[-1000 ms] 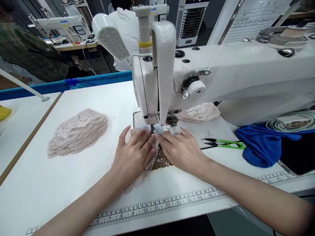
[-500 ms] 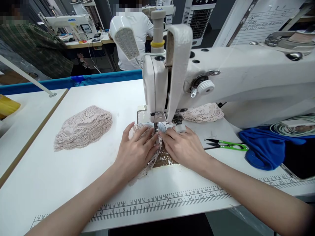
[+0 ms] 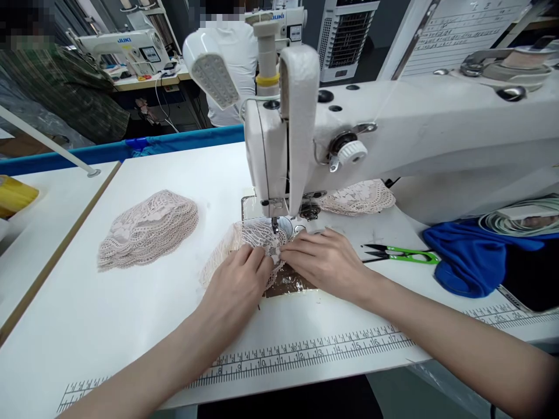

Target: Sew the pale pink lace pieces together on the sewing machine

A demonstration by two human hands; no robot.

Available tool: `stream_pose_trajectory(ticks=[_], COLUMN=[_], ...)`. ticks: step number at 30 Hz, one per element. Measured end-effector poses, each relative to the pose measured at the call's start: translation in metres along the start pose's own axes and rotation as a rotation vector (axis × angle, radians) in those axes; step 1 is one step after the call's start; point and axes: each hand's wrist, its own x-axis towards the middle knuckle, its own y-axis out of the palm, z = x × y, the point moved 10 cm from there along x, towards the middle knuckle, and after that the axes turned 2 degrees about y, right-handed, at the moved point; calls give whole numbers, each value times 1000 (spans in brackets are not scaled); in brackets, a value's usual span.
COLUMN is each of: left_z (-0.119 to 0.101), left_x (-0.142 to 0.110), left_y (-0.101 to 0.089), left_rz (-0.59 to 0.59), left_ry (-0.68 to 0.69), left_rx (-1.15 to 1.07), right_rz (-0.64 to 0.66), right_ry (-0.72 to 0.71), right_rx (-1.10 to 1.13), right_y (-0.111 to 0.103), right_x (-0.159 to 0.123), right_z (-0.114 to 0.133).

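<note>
A pale pink lace piece (image 3: 227, 247) lies under the needle and presser foot (image 3: 275, 225) of a white sewing machine (image 3: 301, 134). My left hand (image 3: 242, 273) is closed on the lace's near edge, fingers curled, just in front of the foot. To the right of the foot, my right hand (image 3: 325, 262) pinches the lace's right edge between thumb and fingers. The fingertips of both hands are close together. A brown, shiny film-covered plate (image 3: 288, 283) shows below the lace.
A lace stack (image 3: 148, 230) lies on the left, and more lace (image 3: 360, 196) behind the machine's needle end. Green-handled thread snips (image 3: 402, 254), blue cloth (image 3: 463, 259) and a black phone (image 3: 533, 285) are at right. A printed ruler (image 3: 301, 358) runs along the front edge. Other people sit beyond.
My left hand has gone from spread flat on the lace to curled on its near edge, shifting toward me. More lace now shows left of the foot. The view has shifted slightly.
</note>
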Motion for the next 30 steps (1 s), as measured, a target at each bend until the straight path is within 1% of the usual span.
stream_pose_trajectory(ticks=[2, 4, 6, 8, 11, 13, 16, 21, 24, 25, 27, 30], left_z=[15, 33, 49, 54, 48, 46, 49, 54, 54, 52, 44, 22], left_x=[6, 12, 16, 21, 29, 30, 31, 33, 32, 31, 27, 15], left_y=[3, 4, 2, 0, 0, 2, 6, 11, 11, 10, 5, -5], left_rz=[-35, -72, -103, -92, -11, 33, 39, 28, 34, 25, -14, -122], left_ry=[-64, -158, -239, -242, -150, -128, -153, -211, -205, -176, -73, 128], left_rx=[-120, -344, -543, -636, -607, -553, -544, -725, -743, -716, -600, -280], right_rz=[-29, -85, -153, -205, -232, -233, -215, -197, -192, -184, -138, -38], right_ry=[50, 108, 159, 197, 223, 226, 247, 279, 278, 266, 215, 111], right_rx=[75, 125, 122, 97, 86, 89, 99, 106, 124, 129, 128, 65], right_y=[-3, -8, -13, -16, -17, -17, -15, -12, -13, -13, -13, -8], right_x=[1, 2, 2, 3, 4, 4, 4, 3, 2, 2, 2, 0], right_z=[-7, -16, -24, -30, -34, -34, -36, -39, -37, -35, -27, -11])
